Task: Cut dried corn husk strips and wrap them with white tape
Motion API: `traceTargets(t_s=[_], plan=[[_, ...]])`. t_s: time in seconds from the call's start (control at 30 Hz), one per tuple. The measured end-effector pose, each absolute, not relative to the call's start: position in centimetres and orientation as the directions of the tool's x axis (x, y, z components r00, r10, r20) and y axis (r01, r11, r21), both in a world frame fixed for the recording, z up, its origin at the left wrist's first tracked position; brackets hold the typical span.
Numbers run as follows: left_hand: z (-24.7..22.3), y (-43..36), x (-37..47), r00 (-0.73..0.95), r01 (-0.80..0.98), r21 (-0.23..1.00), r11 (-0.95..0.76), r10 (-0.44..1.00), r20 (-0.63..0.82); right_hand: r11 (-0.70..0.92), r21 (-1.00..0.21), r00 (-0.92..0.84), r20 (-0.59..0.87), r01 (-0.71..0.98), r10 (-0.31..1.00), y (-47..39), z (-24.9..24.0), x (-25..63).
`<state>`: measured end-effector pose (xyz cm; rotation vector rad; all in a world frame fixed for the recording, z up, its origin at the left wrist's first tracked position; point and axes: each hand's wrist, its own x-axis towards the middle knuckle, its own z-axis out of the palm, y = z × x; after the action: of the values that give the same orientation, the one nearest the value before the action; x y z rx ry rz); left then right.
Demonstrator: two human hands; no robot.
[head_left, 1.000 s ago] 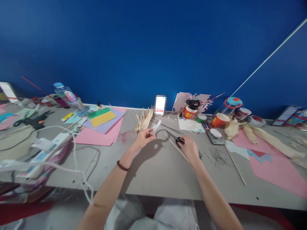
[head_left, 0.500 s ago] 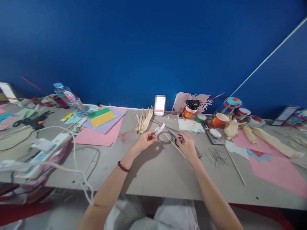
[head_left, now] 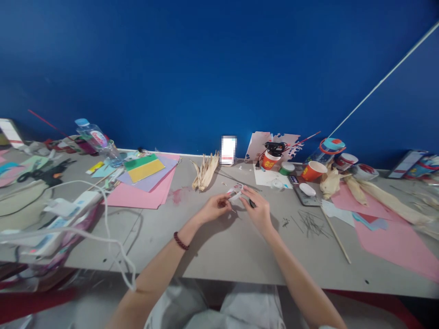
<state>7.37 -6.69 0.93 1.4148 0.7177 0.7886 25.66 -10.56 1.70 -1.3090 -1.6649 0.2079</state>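
Observation:
Between my hands, just above the table, is a white ring that looks like a roll of tape (head_left: 235, 196). My left hand (head_left: 216, 207) pinches its left side between thumb and fingertips. On the right, my right hand (head_left: 255, 208) closes its fingertips on the same roll. A small black object (head_left: 253, 204) shows at the right hand's fingers, possibly a scissors handle; most of it is hidden. Beyond the left hand lies a bundle of dried corn husks (head_left: 205, 172).
Pink paper (head_left: 137, 195) and a power strip (head_left: 68, 219) lie left. Right are thin dark wires (head_left: 312, 224), a wooden stick (head_left: 338, 237), an orange paper cup (head_left: 313, 171) and more husks (head_left: 387, 196). A phone (head_left: 228, 150) stands against the blue wall (head_left: 212, 68).
My right hand has moved left from beside the black object and now meets the tape roll. My left hand has shifted slightly right and nearer me. The light stick between them no longer shows.

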Motion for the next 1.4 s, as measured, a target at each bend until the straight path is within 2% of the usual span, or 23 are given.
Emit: traceTargets(t_s=[0.2,0.43,0.77,0.97,1.03,1.1,1.23,1.4], plan=[[0.8,-6.8,7.3,0.557,0.009,0.998,-0.064,0.829,0.048,0.375,-0.769,0.139,0.508,0.517,0.85,-10.6,1.9,25.4],[1.1,-7.0,7.2,0.575,0.06,0.984,-0.167,0.811,0.103,0.299,-0.829,0.158,0.413,0.473,0.897,-10.6,1.8,25.7],[1.9,-7.7,7.7,0.577,0.056,0.985,-0.161,0.811,0.1,0.379,-0.679,0.058,0.527,0.628,0.848,-10.7,1.7,25.8],[1.8,-7.7,7.5,0.578,0.079,0.994,-0.082,0.815,0.021,0.427,-0.531,-0.033,0.598,0.732,0.801,-10.9,1.4,25.5],[1.7,-7.7,7.5,0.573,0.094,0.994,-0.063,0.819,-0.002,0.397,-0.52,0.011,0.617,0.756,0.787,-10.8,1.5,25.9],[1.8,-7.6,7.5,0.554,0.082,0.996,-0.03,0.832,-0.02,0.325,-0.571,0.129,0.613,0.754,0.78,-10.7,1.6,26.6],[2.6,-7.6,7.5,0.485,0.001,0.999,0.041,0.874,-0.036,0.268,-0.793,0.329,0.498,0.547,0.802,-10.4,1.7,28.1],[2.3,-7.1,7.1,0.456,-0.038,0.999,0.033,0.89,-0.012,0.276,-0.95,0.345,0.311,0.149,0.885,-9.9,1.6,28.5]])
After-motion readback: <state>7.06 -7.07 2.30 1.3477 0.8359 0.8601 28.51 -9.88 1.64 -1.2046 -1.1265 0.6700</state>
